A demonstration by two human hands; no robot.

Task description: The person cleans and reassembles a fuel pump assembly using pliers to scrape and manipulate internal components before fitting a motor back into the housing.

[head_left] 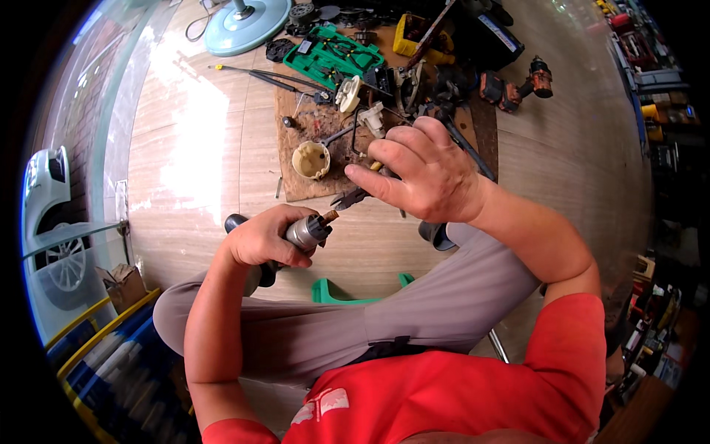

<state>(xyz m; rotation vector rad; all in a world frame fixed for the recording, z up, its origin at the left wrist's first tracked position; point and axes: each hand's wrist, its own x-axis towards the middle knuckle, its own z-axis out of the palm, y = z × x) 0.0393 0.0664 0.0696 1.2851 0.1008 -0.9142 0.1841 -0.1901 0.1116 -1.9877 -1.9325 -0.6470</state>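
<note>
My left hand (260, 238) is closed around a small silver cylinder (302, 233), which looks like an electric motor, with a black end and a copper-coloured tip pointing up and right. In my right hand (436, 172) is a pair of pliers (349, 199); a bit of yellow handle shows between my fingers. The dark jaws point down and left, close to the copper-coloured tip. Whether they touch it I cannot tell. Just beyond my hands, a cream plastic cup-shaped part (310, 160) lies on a stained wooden board (296, 191).
On the board's far side are a green tool case (325, 55), a yellow container (423, 41) and several loose parts. A cordless drill (518, 85) lies to the right. A pale blue round base (248, 28) stands far left. Between my legs shows a green stool (344, 291).
</note>
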